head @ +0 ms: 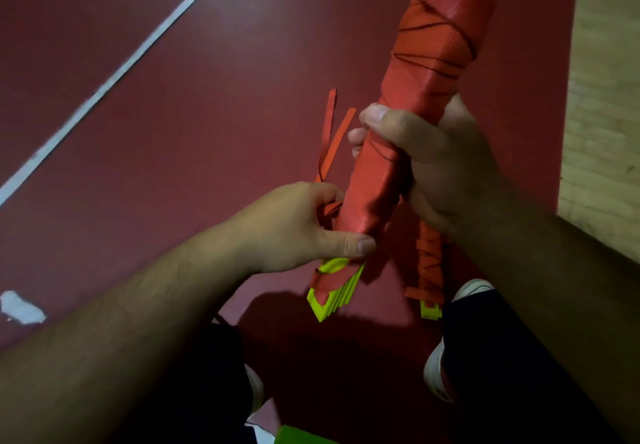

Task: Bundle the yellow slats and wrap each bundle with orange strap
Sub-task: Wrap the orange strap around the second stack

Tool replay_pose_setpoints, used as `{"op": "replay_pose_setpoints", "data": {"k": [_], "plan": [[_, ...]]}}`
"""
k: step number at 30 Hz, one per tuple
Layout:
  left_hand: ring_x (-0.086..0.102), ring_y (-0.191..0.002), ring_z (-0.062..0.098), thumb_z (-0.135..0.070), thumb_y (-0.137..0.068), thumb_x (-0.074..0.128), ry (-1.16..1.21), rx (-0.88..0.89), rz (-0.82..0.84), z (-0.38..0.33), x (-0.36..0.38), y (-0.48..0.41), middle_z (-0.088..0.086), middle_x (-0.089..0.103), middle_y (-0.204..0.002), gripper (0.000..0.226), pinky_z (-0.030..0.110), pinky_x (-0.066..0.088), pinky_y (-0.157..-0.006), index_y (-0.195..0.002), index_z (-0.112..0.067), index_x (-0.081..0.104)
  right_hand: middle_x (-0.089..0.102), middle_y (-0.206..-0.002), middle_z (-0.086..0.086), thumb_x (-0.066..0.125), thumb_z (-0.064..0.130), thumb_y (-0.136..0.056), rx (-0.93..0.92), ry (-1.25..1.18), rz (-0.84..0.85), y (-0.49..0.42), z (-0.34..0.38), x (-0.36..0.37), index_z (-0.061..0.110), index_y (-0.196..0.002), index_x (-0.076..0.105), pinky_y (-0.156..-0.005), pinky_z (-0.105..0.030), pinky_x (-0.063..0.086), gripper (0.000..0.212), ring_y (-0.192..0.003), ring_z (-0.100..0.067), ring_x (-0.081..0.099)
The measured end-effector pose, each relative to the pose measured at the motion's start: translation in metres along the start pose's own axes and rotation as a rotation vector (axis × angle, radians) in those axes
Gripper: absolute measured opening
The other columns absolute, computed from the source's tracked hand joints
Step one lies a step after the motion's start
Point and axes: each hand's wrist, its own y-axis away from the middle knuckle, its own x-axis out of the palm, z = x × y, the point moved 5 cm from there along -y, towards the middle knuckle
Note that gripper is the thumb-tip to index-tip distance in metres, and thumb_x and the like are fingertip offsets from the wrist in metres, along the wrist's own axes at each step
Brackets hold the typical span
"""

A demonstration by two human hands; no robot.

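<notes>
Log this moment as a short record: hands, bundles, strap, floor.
left hand: grips strap, thumb pressing the bundle
right hand: grips the bundle mid-length
bundle: mostly wrapped in orange; yellow slats show at its lower end
loose strap ends: two, sticking up above the left hand
second bundle: wrapped, below the right hand
floor: red, white line
</notes>
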Motion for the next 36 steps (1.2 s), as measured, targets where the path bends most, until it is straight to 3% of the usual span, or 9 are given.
{"op": "replay_pose_setpoints", "data": {"k": [4,8,15,18,20,23,27,32,36], "plan": [[0.055,-0.063,0.014,-0.076,-0.066,0.068,-0.205,0.005,-0.157,-0.005,-0.006,0.001,-0.003,0.058,-0.068,0.054,0.036,0.044,-0.058,-0.077,-0.024,0.055,0.073,-0.099,-0.005,0.074,0.02,-0.085,-0.026,0.023,-0.047,0.002,0.001,0.0,0.01,-0.106,0.06,-0.079,-0.031,0.058,0.028,-0.087,-0.012,0.073],[0.062,-0.062,0.023,-0.063,-0.071,0.069,0.041,0.117,-0.075,-0.005,-0.013,0.001,0.005,0.065,-0.068,0.046,0.045,0.051,-0.06,-0.082,-0.018,0.064,0.067,-0.096,-0.016,0.068,0.012,-0.077,0.045,-0.364,0.103,0.001,0.009,0.008,0.013,-0.113,0.052,-0.079,-0.042,0.058,0.039,-0.082,-0.026,0.071],[0.052,-0.059,0.011,-0.055,-0.067,0.078,0.325,0.2,0.074,-0.009,-0.005,0.002,-0.007,0.057,-0.067,0.039,0.03,0.042,-0.058,-0.08,-0.022,0.063,0.058,-0.075,-0.01,0.061,0.009,-0.082,0.095,-0.488,0.198,-0.002,0.016,0.009,0.015,-0.114,0.047,-0.07,-0.044,0.055,0.035,-0.064,-0.025,0.059],[0.068,-0.079,0.016,-0.08,-0.05,0.076,0.26,0.117,0.034,0.003,-0.011,0.0,-0.005,0.072,-0.088,0.07,0.039,0.055,-0.073,-0.098,-0.029,0.066,0.058,-0.075,-0.009,0.061,0.01,-0.082,0.104,-0.485,0.167,-0.003,0.012,0.007,0.017,-0.111,0.048,-0.072,-0.044,0.054,0.032,-0.065,-0.024,0.059],[0.066,-0.069,0.006,-0.087,-0.046,0.07,0.253,0.096,0.022,0.006,-0.014,-0.001,-0.01,0.072,-0.082,0.08,0.027,0.054,-0.064,-0.101,-0.029,0.064,0.059,-0.076,-0.008,0.061,0.01,-0.082,0.101,-0.483,0.159,-0.004,0.011,0.005,0.017,-0.111,0.047,-0.073,-0.045,0.054,0.033,-0.066,-0.023,0.06],[0.054,-0.051,-0.004,-0.075,-0.058,0.065,0.253,0.085,-0.006,0.004,-0.015,-0.001,-0.011,0.067,-0.069,0.069,0.012,0.04,-0.048,-0.106,-0.025,0.061,0.059,-0.076,-0.008,0.061,0.01,-0.083,0.078,-0.458,0.155,-0.005,0.013,0.004,0.017,-0.113,0.046,-0.075,-0.045,0.054,0.033,-0.067,-0.023,0.06],[0.055,-0.057,0.004,-0.061,-0.078,0.059,0.303,0.115,0.06,0.004,-0.019,0.004,-0.012,0.066,-0.071,0.041,0.019,0.043,-0.051,-0.095,-0.025,0.069,0.058,-0.076,-0.009,0.061,0.009,-0.081,0.058,-0.431,0.148,-0.004,0.015,0.005,0.015,-0.113,0.047,-0.074,-0.046,0.055,0.036,-0.066,-0.024,0.06],[0.07,-0.088,0.03,-0.037,-0.093,0.065,0.141,0.086,0.101,0.008,-0.025,0.007,-0.001,0.076,-0.096,0.016,0.05,0.057,-0.081,-0.108,-0.034,0.072,0.056,-0.076,-0.011,0.061,0.007,-0.08,0.044,-0.391,0.145,-0.005,0.014,0.004,0.01,-0.12,0.043,-0.07,-0.045,0.054,0.044,-0.065,-0.025,0.058],[0.072,-0.085,0.021,-0.018,-0.103,0.051,0.139,0.046,0.045,0.007,-0.023,0.006,0.005,0.074,-0.096,0.021,0.028,0.059,-0.073,-0.104,-0.021,0.072,0.054,-0.077,-0.012,0.06,0.005,-0.081,0.035,-0.386,0.152,-0.005,0.013,0.007,0.009,-0.121,0.041,-0.07,-0.043,0.054,0.045,-0.065,-0.025,0.056]]}}
